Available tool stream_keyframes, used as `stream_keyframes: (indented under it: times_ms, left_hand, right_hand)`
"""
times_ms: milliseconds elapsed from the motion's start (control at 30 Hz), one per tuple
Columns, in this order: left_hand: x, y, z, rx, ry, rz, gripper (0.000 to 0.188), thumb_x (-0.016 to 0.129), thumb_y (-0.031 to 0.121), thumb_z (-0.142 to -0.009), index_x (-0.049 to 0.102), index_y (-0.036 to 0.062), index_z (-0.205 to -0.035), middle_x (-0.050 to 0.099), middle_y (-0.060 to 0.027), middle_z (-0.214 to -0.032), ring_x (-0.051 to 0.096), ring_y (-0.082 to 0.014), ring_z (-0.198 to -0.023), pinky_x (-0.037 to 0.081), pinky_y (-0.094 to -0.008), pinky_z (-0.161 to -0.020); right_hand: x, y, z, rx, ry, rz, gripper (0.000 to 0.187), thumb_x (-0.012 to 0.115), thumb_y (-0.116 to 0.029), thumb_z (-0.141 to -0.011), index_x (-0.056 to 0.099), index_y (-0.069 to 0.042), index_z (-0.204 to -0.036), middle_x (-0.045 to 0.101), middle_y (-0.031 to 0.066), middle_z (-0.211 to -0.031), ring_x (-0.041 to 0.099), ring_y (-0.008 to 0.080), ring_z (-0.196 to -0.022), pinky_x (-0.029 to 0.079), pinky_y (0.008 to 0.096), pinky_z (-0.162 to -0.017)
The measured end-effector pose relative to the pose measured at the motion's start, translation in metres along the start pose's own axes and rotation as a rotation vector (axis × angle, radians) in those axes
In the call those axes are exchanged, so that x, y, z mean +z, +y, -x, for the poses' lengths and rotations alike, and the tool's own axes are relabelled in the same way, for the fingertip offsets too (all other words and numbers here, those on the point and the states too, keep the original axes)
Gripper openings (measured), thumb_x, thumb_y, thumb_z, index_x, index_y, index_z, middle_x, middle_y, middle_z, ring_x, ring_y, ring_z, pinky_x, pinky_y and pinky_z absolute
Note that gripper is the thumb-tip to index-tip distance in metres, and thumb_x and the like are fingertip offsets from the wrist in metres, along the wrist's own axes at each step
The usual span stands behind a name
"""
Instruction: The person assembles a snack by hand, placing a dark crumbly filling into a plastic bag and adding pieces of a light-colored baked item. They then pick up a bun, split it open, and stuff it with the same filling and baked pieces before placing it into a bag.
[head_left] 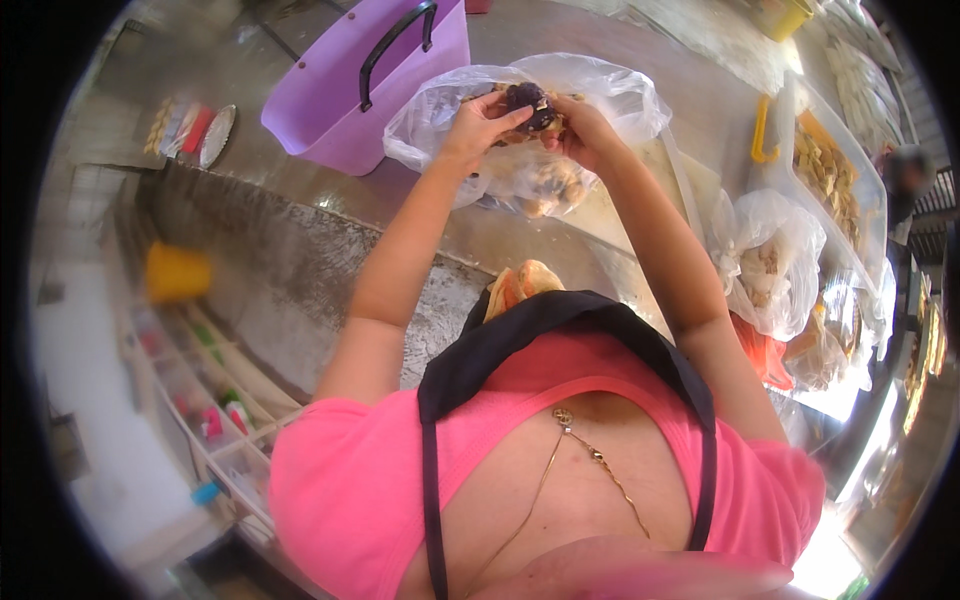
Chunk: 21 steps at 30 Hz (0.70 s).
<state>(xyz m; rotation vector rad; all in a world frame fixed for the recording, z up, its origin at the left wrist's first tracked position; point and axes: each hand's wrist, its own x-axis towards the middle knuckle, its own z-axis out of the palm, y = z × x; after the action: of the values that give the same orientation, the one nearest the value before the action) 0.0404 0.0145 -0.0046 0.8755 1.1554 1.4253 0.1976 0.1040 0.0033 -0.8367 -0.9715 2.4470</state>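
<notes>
Both hands meet over an opened clear plastic bag (630, 95) with tan, lumpy pieces (552, 185) inside. Between them is a dark purple, nearly black lumpy piece (530, 105), of a kind I cannot make out. My left hand (480, 128) grips it from the left, thumb pressed along its near side. From the right, the bent fingers of my right hand (585, 130) pinch its edge. Small pale yellowish bits show around the dark piece. The fingertips on its far side are partly hidden.
A purple tote (330, 100) with a black handle stands left of the bag. At the right are a clear bin (875, 200) of tan slices, a yellow handle (765, 135) and a knotted plastic bag (775, 255). A yellow container (178, 272) sits at the left.
</notes>
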Motion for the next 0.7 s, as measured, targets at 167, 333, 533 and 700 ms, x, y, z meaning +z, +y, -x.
stream_keyframes:
  times_ms: [167,333,533,700]
  left_hand:
    - [-0.002,0.001,0.004,-0.088,0.034,0.247,0.026,0.063,0.007,-0.086,0.059,0.0003,-0.110,0.063,-0.0052,-0.101,0.063,-0.0146,-0.090,0.055,-0.0267,-0.075]
    - [0.001,-0.005,0.003,-0.045,0.067,0.349,0.024,0.060,0.009,-0.088,0.059,0.0010,-0.111,0.063,-0.0065,-0.101,0.062,-0.0144,-0.089,0.054,-0.0274,-0.076]
    - [-0.004,-0.002,0.004,-0.114,0.049,0.298,0.028,0.060,0.009,-0.088,0.056,0.0028,-0.115,0.062,-0.0063,-0.106,0.060,-0.0146,-0.092,0.052,-0.0271,-0.078]
    - [-0.017,0.011,0.005,-0.189,-0.157,0.164,0.041,0.058,0.018,-0.089,0.047,-0.0014,-0.124,0.059,-0.0108,-0.111,0.059,-0.0198,-0.100,0.050,-0.0316,-0.088]
  right_hand:
    - [-0.001,0.008,-0.005,0.142,-0.111,-0.315,0.022,0.040,-0.018,-0.097,0.046,0.002,-0.105,0.057,0.0179,-0.082,0.043,0.0073,-0.047,0.041,0.0183,-0.037]
    - [-0.008,0.019,-0.019,0.232,-0.210,-0.666,0.023,0.037,-0.018,-0.098,0.045,0.002,-0.106,0.055,0.0234,-0.086,0.042,0.0050,-0.047,0.038,0.0144,-0.037]
    - [-0.009,0.013,-0.014,0.240,-0.208,-0.524,0.022,0.040,-0.017,-0.098,0.047,0.000,-0.109,0.056,0.0240,-0.089,0.043,0.0077,-0.048,0.039,0.0166,-0.038]
    - [-0.004,-0.010,0.004,-0.102,-0.072,0.239,0.032,0.049,-0.014,-0.094,0.050,-0.002,-0.124,0.059,0.0072,-0.085,0.051,0.0101,-0.054,0.046,0.0225,-0.045]
